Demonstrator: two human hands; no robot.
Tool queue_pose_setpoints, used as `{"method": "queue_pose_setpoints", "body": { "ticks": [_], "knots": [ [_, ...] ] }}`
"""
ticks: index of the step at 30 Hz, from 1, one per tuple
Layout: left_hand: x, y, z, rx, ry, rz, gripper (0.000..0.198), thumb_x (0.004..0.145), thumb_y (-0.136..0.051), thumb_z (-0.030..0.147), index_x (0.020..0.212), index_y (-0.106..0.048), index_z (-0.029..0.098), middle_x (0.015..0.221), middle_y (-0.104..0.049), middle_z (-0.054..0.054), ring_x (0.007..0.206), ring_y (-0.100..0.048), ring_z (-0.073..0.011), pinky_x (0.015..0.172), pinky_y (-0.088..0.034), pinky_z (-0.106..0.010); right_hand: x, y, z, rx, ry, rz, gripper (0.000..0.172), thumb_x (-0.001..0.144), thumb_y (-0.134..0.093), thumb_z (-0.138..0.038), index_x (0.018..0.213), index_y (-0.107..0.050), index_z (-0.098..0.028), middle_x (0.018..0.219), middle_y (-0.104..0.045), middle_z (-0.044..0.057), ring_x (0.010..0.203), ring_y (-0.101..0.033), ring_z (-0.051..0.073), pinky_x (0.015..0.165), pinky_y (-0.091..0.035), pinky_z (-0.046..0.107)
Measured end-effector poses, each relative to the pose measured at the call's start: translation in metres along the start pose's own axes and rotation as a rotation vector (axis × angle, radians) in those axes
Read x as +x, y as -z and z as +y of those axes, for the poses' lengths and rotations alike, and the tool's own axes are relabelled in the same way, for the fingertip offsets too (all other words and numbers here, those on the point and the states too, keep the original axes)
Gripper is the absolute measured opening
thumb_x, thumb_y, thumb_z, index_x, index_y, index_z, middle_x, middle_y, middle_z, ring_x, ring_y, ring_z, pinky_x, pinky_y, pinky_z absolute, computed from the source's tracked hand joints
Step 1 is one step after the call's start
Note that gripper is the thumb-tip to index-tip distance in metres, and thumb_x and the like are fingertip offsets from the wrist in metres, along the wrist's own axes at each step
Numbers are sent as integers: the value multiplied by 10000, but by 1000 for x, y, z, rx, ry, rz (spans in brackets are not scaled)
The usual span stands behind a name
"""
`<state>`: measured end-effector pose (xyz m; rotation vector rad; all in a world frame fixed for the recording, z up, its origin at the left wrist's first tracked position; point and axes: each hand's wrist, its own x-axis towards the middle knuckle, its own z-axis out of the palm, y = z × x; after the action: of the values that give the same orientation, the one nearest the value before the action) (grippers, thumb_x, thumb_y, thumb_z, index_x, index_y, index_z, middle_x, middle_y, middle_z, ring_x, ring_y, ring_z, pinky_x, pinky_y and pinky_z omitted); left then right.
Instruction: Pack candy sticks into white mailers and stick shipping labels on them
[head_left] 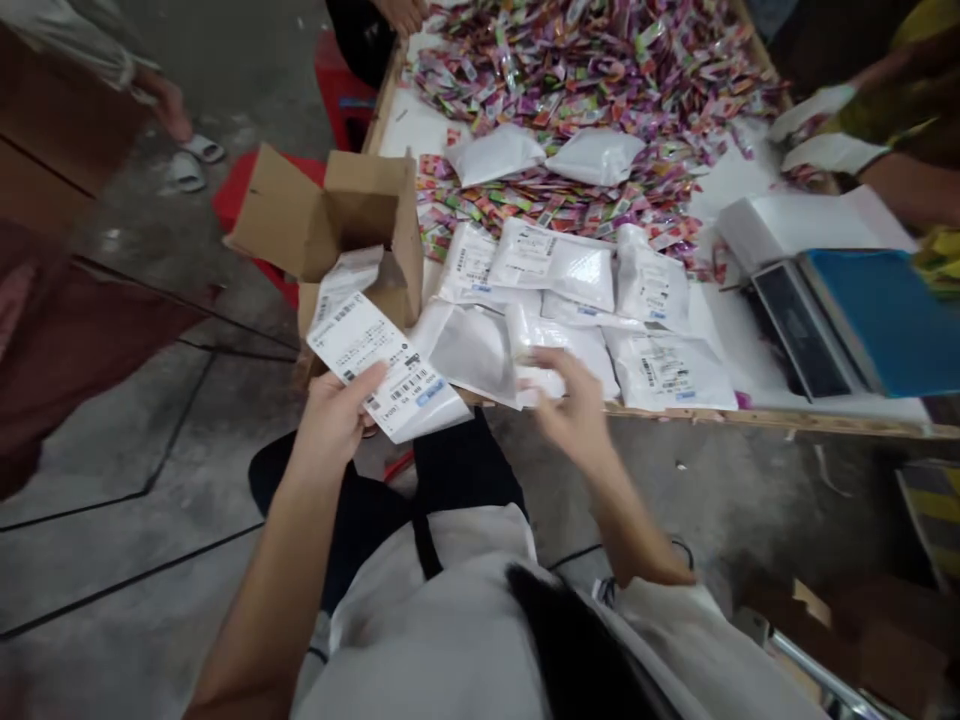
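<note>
A strip of printed shipping labels [390, 368] hangs from my left hand [337, 412], pinched between thumb and fingers near its left edge. Its upper end curls back over the cardboard box. My right hand [574, 405] is over the table's front edge, thumb and forefinger apart; motion blurs the fingertips. Just beneath it lies a white plastic mailing bag [592, 350]. To its left is an unlabelled mailing bag [469, 352] with a greyish face. A labelled mailing bag [667, 370] lies right of my right hand, and several more are behind.
An open cardboard box [375, 200] stands left of the table on a red stool [244, 195]. Colourful small packets [600, 60] are heaped at the back, with two white pouches [499, 152] on them. A blue-topped device [885, 320] sits right, near another person's gloved hands [832, 150].
</note>
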<state>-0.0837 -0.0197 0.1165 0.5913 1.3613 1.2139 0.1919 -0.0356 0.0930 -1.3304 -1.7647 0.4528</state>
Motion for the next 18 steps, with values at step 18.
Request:
{"method": "queue_pose_setpoints", "body": {
  "ticks": [18],
  "knots": [
    [7, -1, -2, -106, 171, -19, 403, 510, -923, 257, 853, -752, 129, 824, -786, -91, 706, -745, -292, 592, -617, -341, 6, -73, -65, 219, 362, -176, 228, 972, -434, -97, 1044, -622, -202, 981, -662, 55, 910, -646, 132, 785, -543, 236]
  ]
}}
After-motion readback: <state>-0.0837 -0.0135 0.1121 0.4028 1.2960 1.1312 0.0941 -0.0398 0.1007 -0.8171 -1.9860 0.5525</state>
